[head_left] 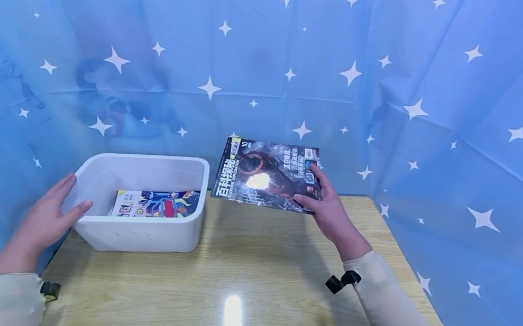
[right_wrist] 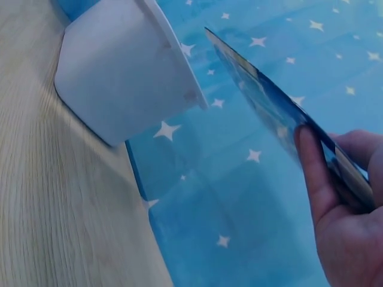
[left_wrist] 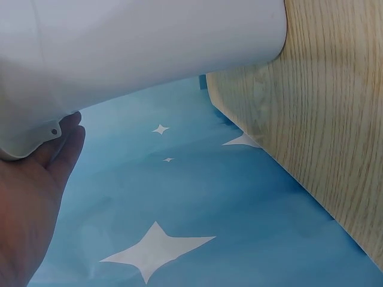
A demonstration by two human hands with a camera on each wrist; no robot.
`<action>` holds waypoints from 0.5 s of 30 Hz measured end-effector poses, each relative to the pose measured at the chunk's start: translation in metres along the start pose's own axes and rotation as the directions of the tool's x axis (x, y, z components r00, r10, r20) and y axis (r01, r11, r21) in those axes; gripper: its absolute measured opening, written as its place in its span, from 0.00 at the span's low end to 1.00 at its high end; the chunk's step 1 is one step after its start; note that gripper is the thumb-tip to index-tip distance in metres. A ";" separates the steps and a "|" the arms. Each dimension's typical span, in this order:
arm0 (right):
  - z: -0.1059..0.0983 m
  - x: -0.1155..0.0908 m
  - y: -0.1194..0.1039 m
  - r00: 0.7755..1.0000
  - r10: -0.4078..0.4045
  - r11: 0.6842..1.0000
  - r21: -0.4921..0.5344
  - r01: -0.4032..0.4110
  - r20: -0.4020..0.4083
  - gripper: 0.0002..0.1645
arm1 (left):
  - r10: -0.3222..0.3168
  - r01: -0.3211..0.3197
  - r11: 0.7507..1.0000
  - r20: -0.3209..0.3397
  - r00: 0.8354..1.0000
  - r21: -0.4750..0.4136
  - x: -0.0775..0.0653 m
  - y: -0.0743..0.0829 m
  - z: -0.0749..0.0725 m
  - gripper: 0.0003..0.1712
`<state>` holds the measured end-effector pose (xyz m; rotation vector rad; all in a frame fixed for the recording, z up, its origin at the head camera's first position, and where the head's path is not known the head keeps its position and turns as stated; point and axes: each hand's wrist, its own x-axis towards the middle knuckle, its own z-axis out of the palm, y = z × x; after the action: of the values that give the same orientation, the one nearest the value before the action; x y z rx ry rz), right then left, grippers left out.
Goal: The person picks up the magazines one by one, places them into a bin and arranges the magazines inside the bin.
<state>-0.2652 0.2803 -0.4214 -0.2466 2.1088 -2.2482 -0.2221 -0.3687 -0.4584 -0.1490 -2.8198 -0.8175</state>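
My right hand (head_left: 326,204) pinches a glossy dark magazine (head_left: 269,177) by its right edge, thumb on the cover and fingers at the far edge. The magazine is held above the table, right of a white plastic bin (head_left: 139,235). In the right wrist view the magazine (right_wrist: 269,95) appears nearly edge-on, apart from the bin (right_wrist: 119,72). My left hand (head_left: 45,214) holds the bin's left rim near the front corner; its fingers show against the rim's outside in the left wrist view. Inside the bin lies a colourful magazine (head_left: 161,205).
The bin stands at the left back of a wood-grain table (head_left: 171,291). A blue curtain with white stars (head_left: 254,50) hangs behind the table and along its sides. Black straps (head_left: 343,281) sit on both sleeves at the wrists.
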 end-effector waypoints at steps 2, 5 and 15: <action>0.005 0.001 -0.002 1.000 0.000 1.000 -0.010 0.000 -0.004 0.62 | 0.000 0.000 1.000 -0.002 1.000 0.001 0.000 0.000 0.000 0.53; 0.012 0.003 -0.005 1.000 -0.017 0.999 -0.042 0.016 -0.009 0.62 | 0.001 -0.001 1.000 -0.006 1.000 0.000 0.000 0.000 0.001 0.53; 0.031 0.008 -0.013 1.000 -0.027 0.992 -0.124 0.025 -0.014 0.62 | -0.009 0.009 1.000 0.000 1.000 0.001 0.000 0.002 0.000 0.53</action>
<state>-0.2675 0.2494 -0.4059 -0.2642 2.2698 -2.1418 -0.2213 -0.3670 -0.4573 -0.1357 -2.8230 -0.8182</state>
